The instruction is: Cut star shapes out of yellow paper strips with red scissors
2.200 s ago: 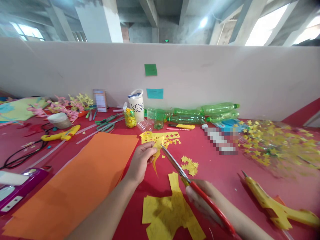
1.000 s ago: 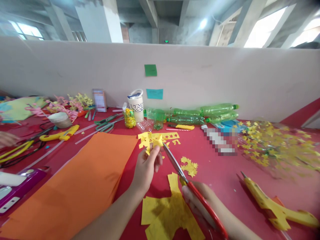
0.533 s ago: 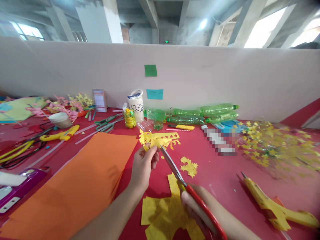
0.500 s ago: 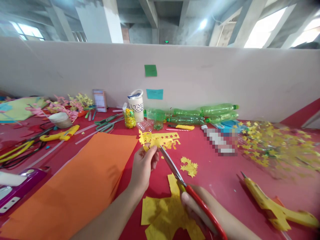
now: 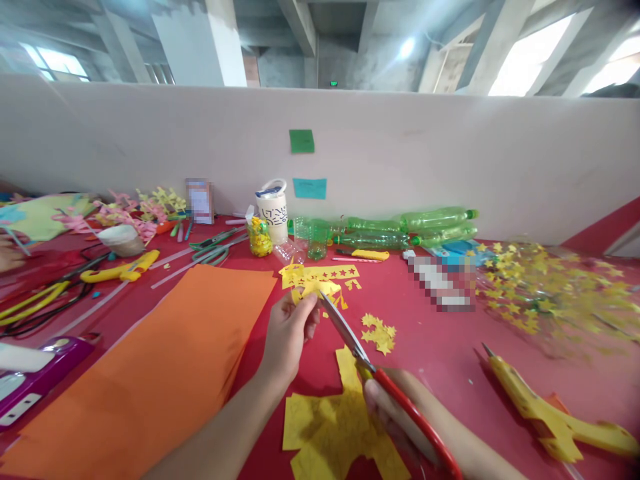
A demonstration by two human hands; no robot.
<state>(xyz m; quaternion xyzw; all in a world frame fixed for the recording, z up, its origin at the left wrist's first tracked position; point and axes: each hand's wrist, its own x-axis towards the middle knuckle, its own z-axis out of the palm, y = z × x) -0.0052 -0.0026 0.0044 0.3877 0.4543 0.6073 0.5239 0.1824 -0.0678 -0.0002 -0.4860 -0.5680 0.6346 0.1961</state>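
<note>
My left hand [image 5: 291, 328] pinches a small piece of yellow paper [image 5: 324, 289] between thumb and fingers. My right hand [image 5: 395, 407] is wrapped round the red handles of a pair of scissors [image 5: 345, 328], whose blade tips meet the paper at my left thumb. Behind the left hand lie yellow strips with star-shaped holes [image 5: 345, 272]. Several cut yellow stars [image 5: 380, 335] sit in a small pile right of the blades. Under the right hand a larger yellow sheet [image 5: 320, 417] with cut edges lies on the table.
Orange sheets [image 5: 165, 347] cover the left front. A yellow glue gun [image 5: 540, 407] lies at right, another [image 5: 120, 268] at left. Green bottles [image 5: 380, 239], a white cup [image 5: 273, 212] and a yellow cutter [image 5: 370, 255] are along the back. Star sprays [image 5: 530, 287] spread at right.
The yellow paper in my left hand has turned a little and shows more of its face by the blade tips. At the far left edge, part of another person's hand has appeared.
</note>
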